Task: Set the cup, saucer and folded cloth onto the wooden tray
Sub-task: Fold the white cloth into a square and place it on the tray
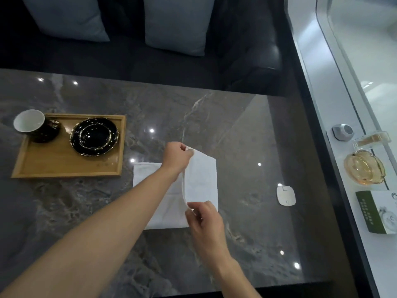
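The cup and saucer already stand on the wooden tray, at the table's left side. The cloth lies on the table just right of the tray, its long axis running from far edge to near edge. The left hand pinches the flap's far corner; the right hand pinches the near corner. Both grips are closed on the raised right-hand flap. The fold appears incomplete. The tray lies to the left of both grips; the left hand is nearer.
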Action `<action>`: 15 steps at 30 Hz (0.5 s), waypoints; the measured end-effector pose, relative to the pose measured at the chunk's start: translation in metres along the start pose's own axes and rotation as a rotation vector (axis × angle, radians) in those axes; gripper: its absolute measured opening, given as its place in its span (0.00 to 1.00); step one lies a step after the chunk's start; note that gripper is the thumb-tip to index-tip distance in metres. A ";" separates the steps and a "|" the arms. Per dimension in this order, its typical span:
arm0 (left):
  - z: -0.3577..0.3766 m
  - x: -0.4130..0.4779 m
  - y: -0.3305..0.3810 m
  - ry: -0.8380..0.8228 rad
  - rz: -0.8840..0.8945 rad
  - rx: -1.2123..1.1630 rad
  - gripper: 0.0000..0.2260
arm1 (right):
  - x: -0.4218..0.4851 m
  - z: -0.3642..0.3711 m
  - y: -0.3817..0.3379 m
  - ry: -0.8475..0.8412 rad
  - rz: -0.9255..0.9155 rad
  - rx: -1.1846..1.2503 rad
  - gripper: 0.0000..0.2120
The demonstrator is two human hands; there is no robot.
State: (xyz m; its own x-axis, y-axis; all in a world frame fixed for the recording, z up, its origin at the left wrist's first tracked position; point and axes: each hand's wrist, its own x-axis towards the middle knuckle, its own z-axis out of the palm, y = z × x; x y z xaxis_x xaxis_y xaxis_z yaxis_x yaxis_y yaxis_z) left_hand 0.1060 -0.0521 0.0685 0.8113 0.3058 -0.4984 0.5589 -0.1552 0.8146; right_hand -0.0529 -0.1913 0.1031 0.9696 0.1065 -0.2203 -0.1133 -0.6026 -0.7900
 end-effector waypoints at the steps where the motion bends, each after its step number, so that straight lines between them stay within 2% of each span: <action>1: -0.012 0.004 -0.006 0.005 -0.010 0.011 0.10 | -0.002 0.010 -0.002 -0.018 0.000 -0.011 0.08; 8: -0.085 0.013 -0.048 -0.109 -0.051 0.104 0.08 | -0.014 0.079 -0.013 -0.158 -0.074 -0.180 0.17; 15: -0.111 0.017 -0.071 -0.032 0.087 0.427 0.08 | -0.015 0.118 -0.017 -0.255 -0.152 -0.337 0.16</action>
State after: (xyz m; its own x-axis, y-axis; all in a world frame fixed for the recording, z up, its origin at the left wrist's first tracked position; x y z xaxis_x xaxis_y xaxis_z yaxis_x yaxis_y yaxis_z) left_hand 0.0614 0.0681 0.0347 0.8597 0.2462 -0.4475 0.5035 -0.5560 0.6613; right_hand -0.0910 -0.0898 0.0523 0.8808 0.3793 -0.2835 0.1440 -0.7848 -0.6028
